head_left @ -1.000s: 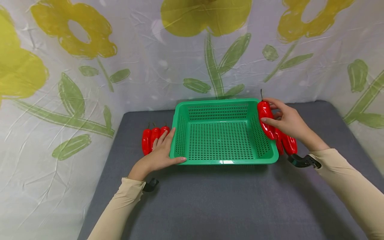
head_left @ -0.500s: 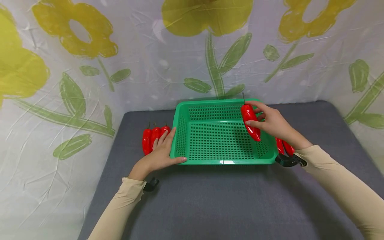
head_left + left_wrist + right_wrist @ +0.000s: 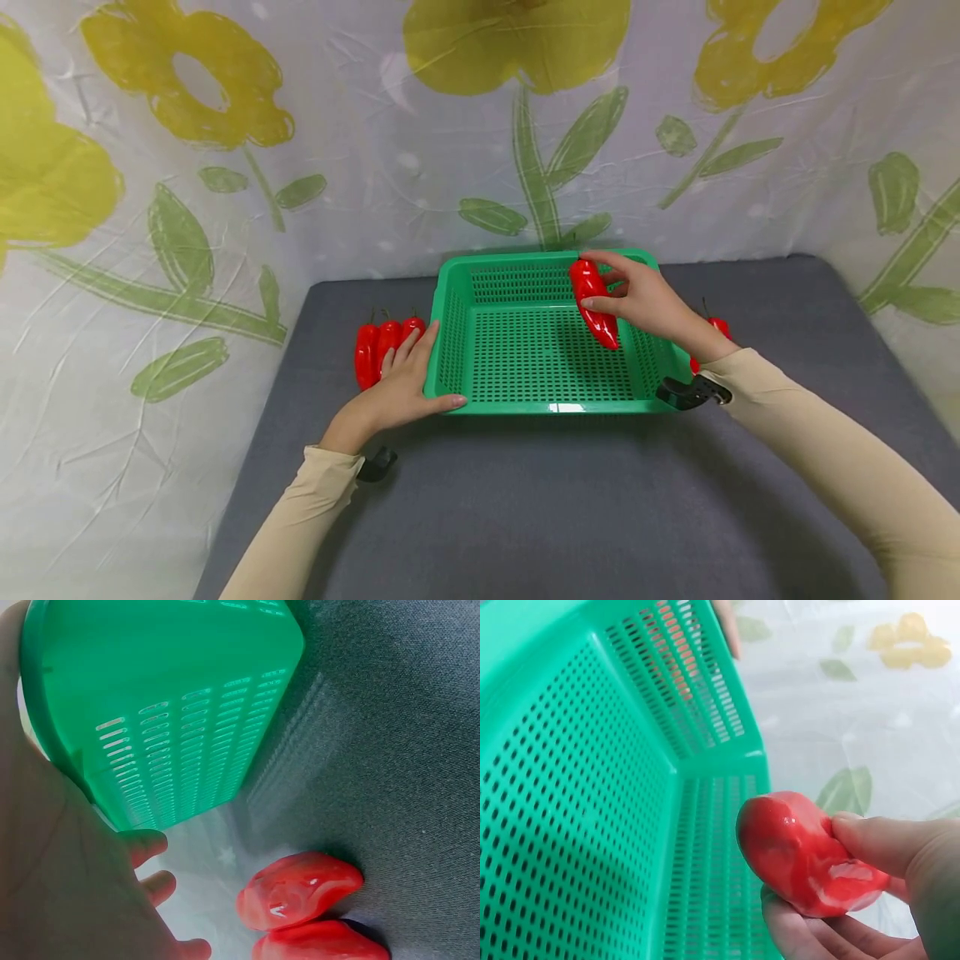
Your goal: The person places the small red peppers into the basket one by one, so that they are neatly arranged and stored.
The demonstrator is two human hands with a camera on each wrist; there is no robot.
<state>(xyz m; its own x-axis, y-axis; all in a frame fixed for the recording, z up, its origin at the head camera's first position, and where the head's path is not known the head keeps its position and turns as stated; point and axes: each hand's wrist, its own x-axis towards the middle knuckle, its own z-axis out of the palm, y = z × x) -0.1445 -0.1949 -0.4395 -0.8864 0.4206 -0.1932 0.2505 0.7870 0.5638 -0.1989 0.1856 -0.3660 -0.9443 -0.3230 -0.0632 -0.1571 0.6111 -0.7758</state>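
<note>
My right hand [image 3: 636, 293] pinches a glossy red chili pepper [image 3: 594, 305] between thumb and fingers, stem end away from me. It holds the pepper over the right half of a green plastic basket [image 3: 551, 407] with slotted walls; in the right wrist view the pepper [image 3: 802, 851] overlaps the basket's wall. My left hand [image 3: 401, 387] rests on the basket's left rim, its fingers spread and thumb along the front corner. Several red peppers [image 3: 367, 357] lie side by side just left of the basket, partly hidden by the left fingers.
To the right of the basket, more red pepper [image 3: 720, 326] shows, mostly covered by my right forearm. A grey cloth-covered table [image 3: 525, 508] carries everything. Behind it hangs a white sheet [image 3: 360, 183] with painted yellow flowers. Black straps [image 3: 684, 392] sit at the wrists.
My right hand has carried the pepper leftward, from over the basket's right rim to above its inside. The left hand and the basket have stayed in place.
</note>
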